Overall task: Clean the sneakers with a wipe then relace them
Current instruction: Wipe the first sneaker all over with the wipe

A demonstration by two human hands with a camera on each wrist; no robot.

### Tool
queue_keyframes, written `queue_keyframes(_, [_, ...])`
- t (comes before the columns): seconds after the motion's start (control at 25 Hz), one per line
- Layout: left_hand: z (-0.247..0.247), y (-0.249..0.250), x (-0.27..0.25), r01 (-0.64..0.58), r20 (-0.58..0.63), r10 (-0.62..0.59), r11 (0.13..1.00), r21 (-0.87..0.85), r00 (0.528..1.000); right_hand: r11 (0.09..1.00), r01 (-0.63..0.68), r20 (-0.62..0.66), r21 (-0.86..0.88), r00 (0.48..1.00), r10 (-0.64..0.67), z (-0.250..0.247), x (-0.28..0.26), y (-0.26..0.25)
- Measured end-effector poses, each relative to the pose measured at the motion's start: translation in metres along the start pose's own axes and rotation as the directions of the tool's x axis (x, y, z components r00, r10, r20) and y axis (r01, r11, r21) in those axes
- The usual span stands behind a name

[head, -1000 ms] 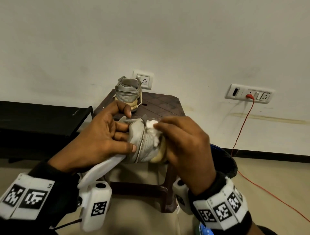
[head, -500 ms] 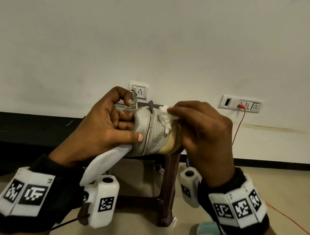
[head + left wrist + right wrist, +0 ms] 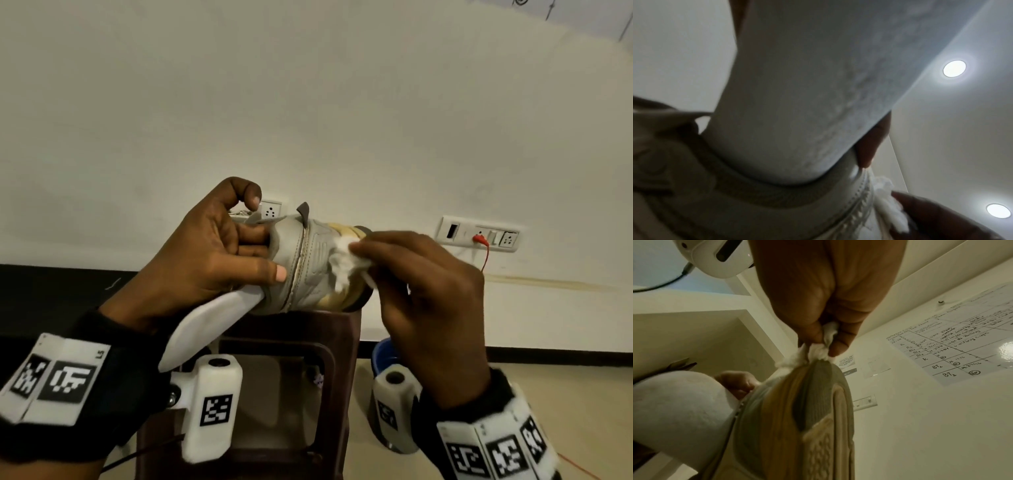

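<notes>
A grey sneaker (image 3: 308, 267) with a tan sole is held up on its side above the brown stool (image 3: 291, 342). My left hand (image 3: 219, 253) grips its heel and collar, thumb along the side and fingers inside the opening. My right hand (image 3: 421, 284) pinches a crumpled white wipe (image 3: 342, 263) and presses it against the sneaker near the sole edge. In the right wrist view the wipe (image 3: 818, 352) sits between thumb and fingers on the sneaker's (image 3: 797, 418) sole rim. The left wrist view shows the sneaker (image 3: 777, 203) and wipe (image 3: 888, 207) up close. The second sneaker is hidden.
Wall sockets (image 3: 479, 233) with a red cable (image 3: 486, 253) are on the white wall behind. A blue object (image 3: 383, 356) sits on the floor right of the stool. A dark low bench (image 3: 51, 291) runs along the left.
The view tilted up and both hands raised the sneaker. The sole now faces right, and the wipe slid from the upper toward the sole edge. The second sneaker went out of sight.
</notes>
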State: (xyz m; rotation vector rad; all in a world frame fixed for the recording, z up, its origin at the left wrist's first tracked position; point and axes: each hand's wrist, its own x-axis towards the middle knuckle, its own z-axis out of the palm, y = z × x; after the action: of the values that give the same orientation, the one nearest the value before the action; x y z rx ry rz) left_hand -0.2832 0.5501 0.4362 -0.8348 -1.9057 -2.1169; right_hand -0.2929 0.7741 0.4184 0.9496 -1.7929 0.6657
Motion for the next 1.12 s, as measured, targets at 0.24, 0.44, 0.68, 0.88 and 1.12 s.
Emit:
queue_keyframes(0.24, [0.014, -0.004, 0.022, -0.022, -0.005, 0.022, 0.999, -0.038, 1.000, 0.996, -0.044, -0.170, 0.073, 0.984, 0.056, -0.017, 0.029, 0.006])
queue_keyframes(0.44, [0.029, -0.006, 0.030, -0.037, -0.084, 0.035, 0.999, -0.019, 0.996, 0.994, -0.084, -0.165, 0.071, 0.982, 0.095, -0.016, 0.039, 0.015])
queue_keyframes(0.68, [0.046, -0.009, 0.026, -0.166, -0.219, 0.194, 0.976, 0.139, 0.956, 0.995, -0.052, -0.111, -0.084, 0.993, 0.042, -0.018, 0.037, 0.015])
queue_keyframes(0.88, [0.043, -0.004, 0.019, -0.158, -0.252, 0.186, 0.979, 0.130, 0.949, 0.986, 0.002, -0.016, -0.170, 1.000, -0.005, -0.017, -0.003, 0.003])
queue_keyframes(1.12, [0.028, -0.006, -0.002, -0.056, -0.162, 0.059, 0.998, 0.024, 0.985, 0.996, -0.041, -0.069, -0.084, 0.997, 0.036, -0.020, 0.004, -0.003])
